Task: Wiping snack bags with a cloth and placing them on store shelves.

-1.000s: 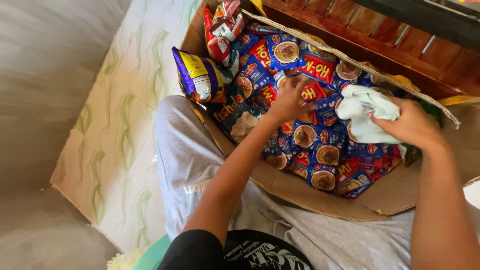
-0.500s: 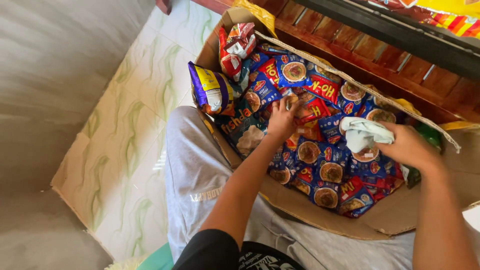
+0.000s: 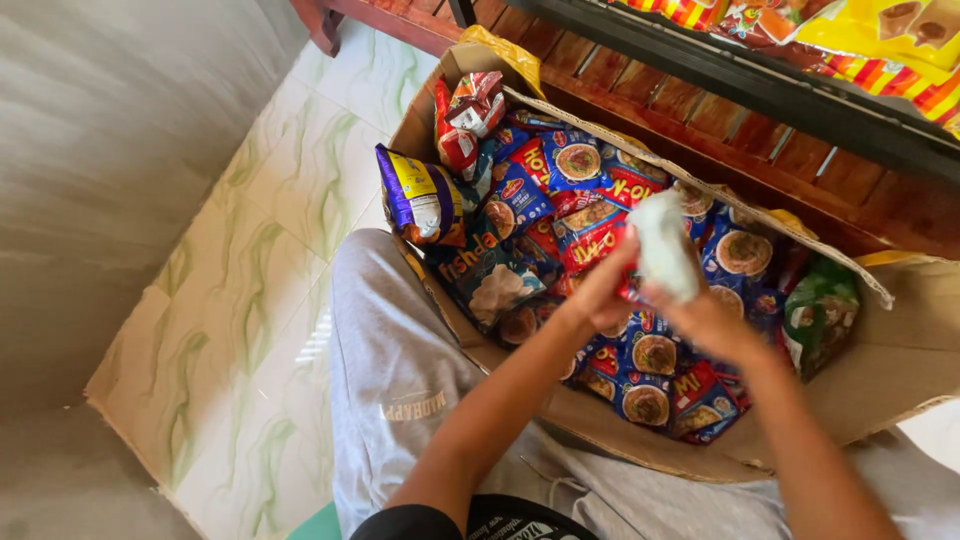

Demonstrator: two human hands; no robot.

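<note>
A large open cardboard box [image 3: 880,370] is filling the centre and right of the frame, sitting heaped with blue and red snack packets [image 3: 575,165], its right end running out of view under a wooden shelf [image 3: 800,150] along the top. A person in grey trousers [image 3: 385,360] is sitting at the lower centre, their body cut off by the bottom edge. At frame centre the left hand [image 3: 600,295] is pinching a red packet [image 3: 590,240], while the right hand [image 3: 705,320] is gripping a white cloth [image 3: 662,250]; motion blur is smearing both hands.
</note>
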